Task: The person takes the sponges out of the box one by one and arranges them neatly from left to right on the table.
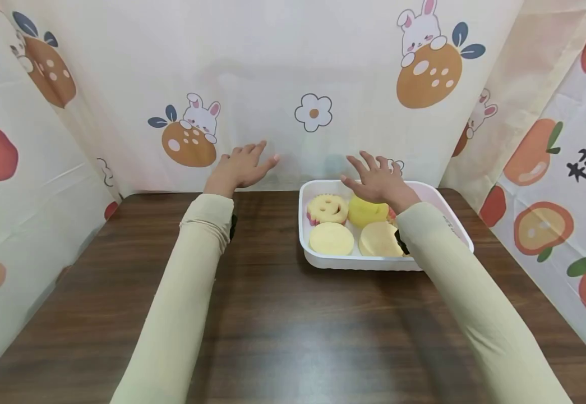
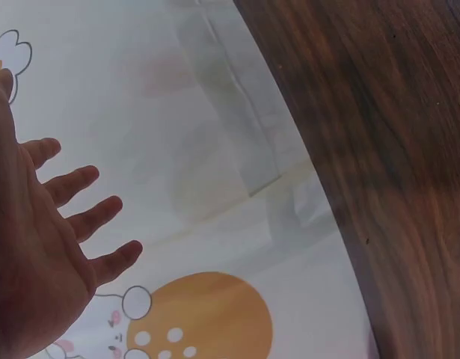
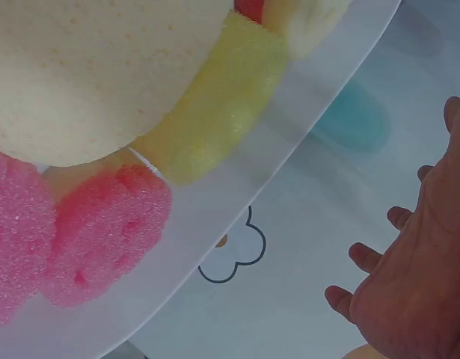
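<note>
White tray [image 1: 307, 247] at 3 o'clock; right hand [image 1: 379, 180] hovers splayed above sponges [image 1: 330, 238], left hand [image 1: 242, 166] splayed, empty; descend squarely

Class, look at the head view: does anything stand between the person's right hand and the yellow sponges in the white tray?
Nothing visible does. The right hand hovers open directly above the white plastic tray, over the bright yellow sponge.

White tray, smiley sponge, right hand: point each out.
white tray [image 1: 363, 262], head view, near rim.
smiley sponge [image 1: 327, 209], head view, centre of its face.
right hand [image 1: 379, 180], head view, back of the hand.
</note>
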Available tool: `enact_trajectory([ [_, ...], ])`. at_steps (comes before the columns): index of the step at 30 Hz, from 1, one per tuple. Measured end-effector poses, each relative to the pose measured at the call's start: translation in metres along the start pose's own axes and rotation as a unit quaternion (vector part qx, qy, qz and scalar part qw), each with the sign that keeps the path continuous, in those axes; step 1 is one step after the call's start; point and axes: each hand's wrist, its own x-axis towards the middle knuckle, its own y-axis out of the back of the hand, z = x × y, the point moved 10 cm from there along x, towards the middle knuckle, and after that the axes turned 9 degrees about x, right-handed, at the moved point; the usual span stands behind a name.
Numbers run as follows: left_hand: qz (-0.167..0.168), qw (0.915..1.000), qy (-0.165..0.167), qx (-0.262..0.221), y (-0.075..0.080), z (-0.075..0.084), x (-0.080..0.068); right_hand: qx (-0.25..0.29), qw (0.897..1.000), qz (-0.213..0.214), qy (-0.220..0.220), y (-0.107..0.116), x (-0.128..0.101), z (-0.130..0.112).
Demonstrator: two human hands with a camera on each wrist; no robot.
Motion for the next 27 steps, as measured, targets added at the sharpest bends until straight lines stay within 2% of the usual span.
enact_trajectory([
  [8, 0.006, 1.0000, 0.005, -0.003, 0.001, -0.006, 0.000, 0.007, 1.000, -0.002, -0.003, 0.003, 0.003, 0.007],
  [15, 0.012, 0.9999, 0.005, 0.006, -0.007, -0.012, 0.003, 0.010, 1.000, -0.005, -0.005, -0.001, 0.003, 0.013],
  [21, 0.017, 0.9998, 0.005, 0.010, -0.014, -0.018, -0.001, 0.009, 1.000, -0.015, -0.006, -0.003, 0.002, 0.017],
  [27, 0.023, 0.9996, 0.008, 0.016, -0.014, -0.028, -0.003, 0.024, 0.999, -0.025, -0.017, 0.001, -0.001, 0.026],
])
